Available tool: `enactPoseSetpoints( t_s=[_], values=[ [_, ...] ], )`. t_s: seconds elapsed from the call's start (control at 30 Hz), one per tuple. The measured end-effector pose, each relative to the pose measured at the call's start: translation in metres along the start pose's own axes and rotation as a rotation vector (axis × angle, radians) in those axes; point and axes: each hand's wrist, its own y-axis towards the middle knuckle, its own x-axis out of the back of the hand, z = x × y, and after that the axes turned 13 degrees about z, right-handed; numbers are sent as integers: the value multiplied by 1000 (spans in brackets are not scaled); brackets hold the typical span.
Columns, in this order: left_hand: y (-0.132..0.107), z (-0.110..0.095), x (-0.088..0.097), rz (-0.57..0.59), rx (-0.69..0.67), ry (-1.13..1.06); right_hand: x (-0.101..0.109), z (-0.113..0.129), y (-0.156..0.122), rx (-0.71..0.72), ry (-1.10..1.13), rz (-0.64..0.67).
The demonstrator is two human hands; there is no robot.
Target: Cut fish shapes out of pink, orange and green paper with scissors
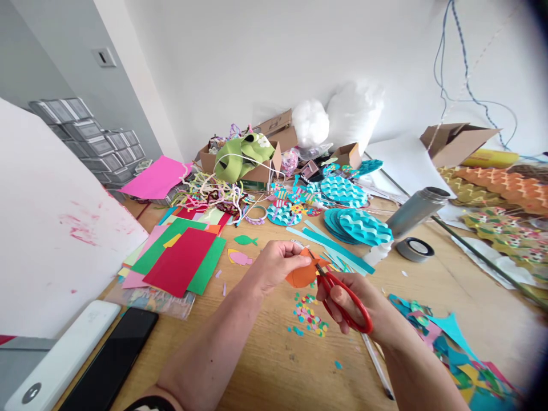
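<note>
Past confetti [309,315] below the orange paper [301,277], tabletop [265,365] lies open. Left hand [278,264] pinches the paper; right hand [374,297] grips scissors [357,302].

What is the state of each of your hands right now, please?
Left hand: closed, pinching the orange paper.
Right hand: closed around the handles of the red-handled scissors, blades at the paper.
</note>
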Motion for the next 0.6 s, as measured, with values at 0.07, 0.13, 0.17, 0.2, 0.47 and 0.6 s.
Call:
enactPoseSetpoints(
  t_s=[0.07, 0.13, 0.17, 0.2, 0.47, 0.6],
  values=[
    [0, 0, 0, -1, 2, -2, 1, 0, 0, 0, 6, 8],
    [0, 0, 0, -3, 4, 5, 1, 0, 1, 0, 9, 9],
    [0, 0, 0, -5, 3, 11, 1, 0, 1, -2, 12, 6],
    [0, 0, 0, -7, 2, 15, 1, -1, 1, -7, 17, 2],
    [0, -2, -1, 30, 21, -77, 1, 0, -1, -16, 22, -4],
    [0, -3, -1, 26, 14, -88, 1, 0, -1, -10, 39, -8]
  ],
)
